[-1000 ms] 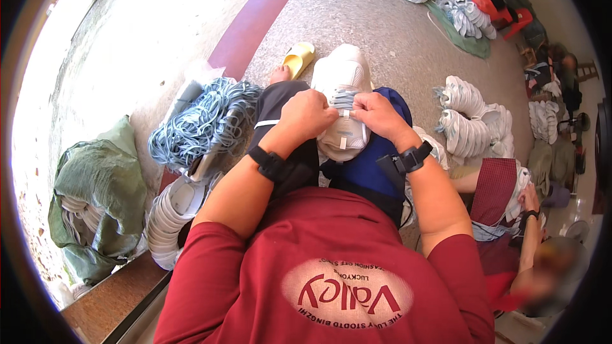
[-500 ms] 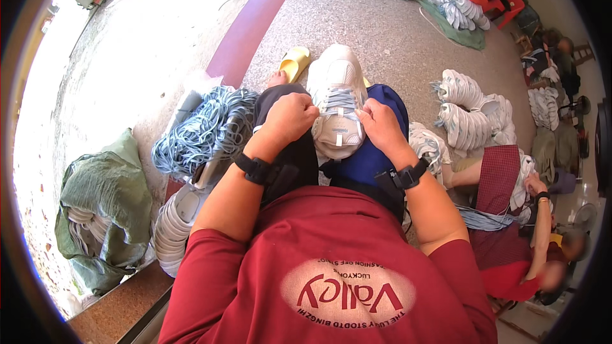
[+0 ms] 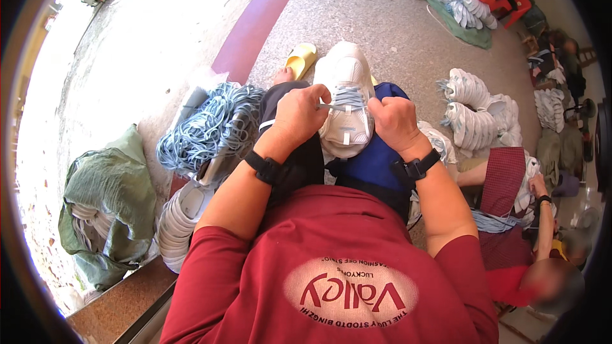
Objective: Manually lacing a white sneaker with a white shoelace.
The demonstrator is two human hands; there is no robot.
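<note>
A white sneaker (image 3: 344,67) rests between my knees, its toe pointing away from me. Pale blue shoelace (image 3: 348,97) crosses its upper through several eyelets. My left hand (image 3: 298,113) pinches the lace at the left of the shoe, and my right hand (image 3: 396,122) grips it at the right. Between the two hands the lace runs nearly straight across the tongue (image 3: 347,129). The fingertips of both hands are partly hidden. On my left lies a heap of loose pale blue shoelaces (image 3: 207,130).
Nested white shoes (image 3: 178,232) and a green sack (image 3: 111,194) stand at my left. Rows of white shoes (image 3: 468,127) lie to the right, near a co-worker's arm (image 3: 544,223). A yellow slipper (image 3: 302,59) is on my foot. More shoes (image 3: 462,13) sit at the back right.
My hands have closed on the lace and pulled apart slightly, left hand up, right hand outward. The lace now stretches taut between them. The whole view has shifted a little.
</note>
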